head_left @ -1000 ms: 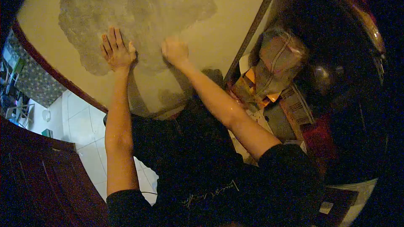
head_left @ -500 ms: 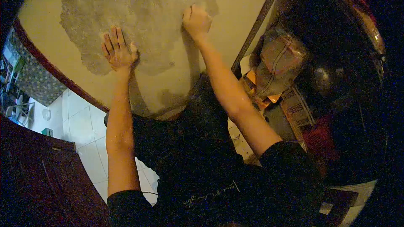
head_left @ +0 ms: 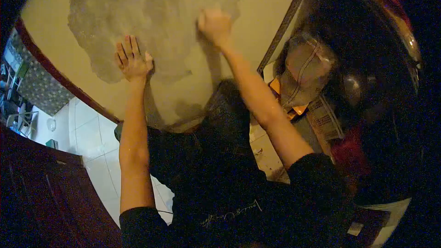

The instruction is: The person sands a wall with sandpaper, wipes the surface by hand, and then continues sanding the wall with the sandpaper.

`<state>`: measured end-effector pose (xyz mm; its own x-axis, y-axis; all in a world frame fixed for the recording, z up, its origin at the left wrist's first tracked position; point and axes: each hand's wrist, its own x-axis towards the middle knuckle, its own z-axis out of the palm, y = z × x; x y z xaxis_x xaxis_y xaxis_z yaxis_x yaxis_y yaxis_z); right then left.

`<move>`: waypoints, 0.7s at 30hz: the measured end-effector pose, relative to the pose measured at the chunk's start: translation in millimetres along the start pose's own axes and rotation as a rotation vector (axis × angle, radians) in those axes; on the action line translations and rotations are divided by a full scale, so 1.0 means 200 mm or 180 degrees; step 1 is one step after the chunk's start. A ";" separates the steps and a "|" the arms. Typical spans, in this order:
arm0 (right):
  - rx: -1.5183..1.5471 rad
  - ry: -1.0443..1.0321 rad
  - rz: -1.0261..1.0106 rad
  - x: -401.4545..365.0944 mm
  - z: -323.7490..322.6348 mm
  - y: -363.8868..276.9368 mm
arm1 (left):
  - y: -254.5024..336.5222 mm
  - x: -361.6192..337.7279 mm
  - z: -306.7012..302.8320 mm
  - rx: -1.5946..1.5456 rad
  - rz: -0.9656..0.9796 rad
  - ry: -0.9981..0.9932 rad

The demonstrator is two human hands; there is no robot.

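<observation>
My left hand (head_left: 134, 62) lies against the cream wall (head_left: 172, 98), fingers stretched out and apart, over the lower part of a rough grey patch (head_left: 151, 23). Farther right, my right hand (head_left: 215, 25) is closed in a fist at the patch's right side. Its curled fingers face the wall, so whatever they may hold is hidden. The fist is slightly blurred. Shadows of both forearms fall on the wall below the hands.
A clear plastic-wrapped bundle (head_left: 305, 64) stands to the right, with a slatted crate (head_left: 326, 117) below it. A dark red door (head_left: 50, 188) is at lower left, beside white floor tiles (head_left: 94, 133). A dark strip (head_left: 282, 27) edges the wall on the right.
My right fist has shifted slightly down and left along the wall, still closed. My left hand stays flat in nearly the same place. The view has shifted a little.
</observation>
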<state>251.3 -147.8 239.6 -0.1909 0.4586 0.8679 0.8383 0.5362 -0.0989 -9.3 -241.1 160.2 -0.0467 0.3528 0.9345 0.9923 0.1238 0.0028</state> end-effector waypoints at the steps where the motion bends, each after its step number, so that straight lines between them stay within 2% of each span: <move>1: -0.0239 0.0351 0.0282 0.07 -0.01 0.03 | 0.01 0.00 0.00 0.0122 -0.0088 -0.0113; 4: -0.0281 0.0385 0.0208 0.08 0.00 0.07 | 0.00 0.00 0.01 -0.0047 -0.0101 -0.0068; 6: -0.0198 -0.0191 0.0294 -0.04 0.05 -0.02 | -0.01 0.00 0.02 -0.0027 0.0009 0.0095; 8: 0.0204 -0.0357 -0.0228 -0.27 0.23 -0.06 | -0.01 0.01 0.02 0.0004 0.0125 0.0277; 10: 0.0319 -0.1544 -0.0310 -0.43 0.22 -0.18 | -0.02 0.00 0.02 0.0079 0.0061 0.0015; 11: 0.0319 -0.1517 -0.0305 -0.48 0.23 -0.19 | -0.01 -0.01 0.02 0.0080 0.0077 0.0036; 13: 0.0443 -0.0945 -0.0828 -0.53 0.26 -0.19 | -0.01 -0.01 0.03 0.0015 0.0011 0.0123; 14: 0.0446 -0.0935 -0.0828 -0.50 0.25 -0.18 | -0.01 0.00 0.02 0.0020 0.0017 0.0131; 17: -0.0099 -0.1131 -0.0640 -0.37 0.15 -0.16 | 0.00 -0.01 0.02 0.0014 -0.0052 0.0004; 20: -0.0171 -0.0941 -0.0358 -0.22 0.04 -0.09 | -0.01 -0.02 0.02 0.0011 0.0023 0.0085; 21: -0.0154 -0.0552 -0.0294 -0.18 0.02 -0.06 | -0.01 -0.02 0.02 -0.0068 0.0023 0.0070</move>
<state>246.6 -167.6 208.7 -0.3496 0.5265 0.7750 0.8359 0.5489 0.0042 -11.8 -239.4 156.1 -0.0372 0.3332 0.9421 0.9948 0.1015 0.0034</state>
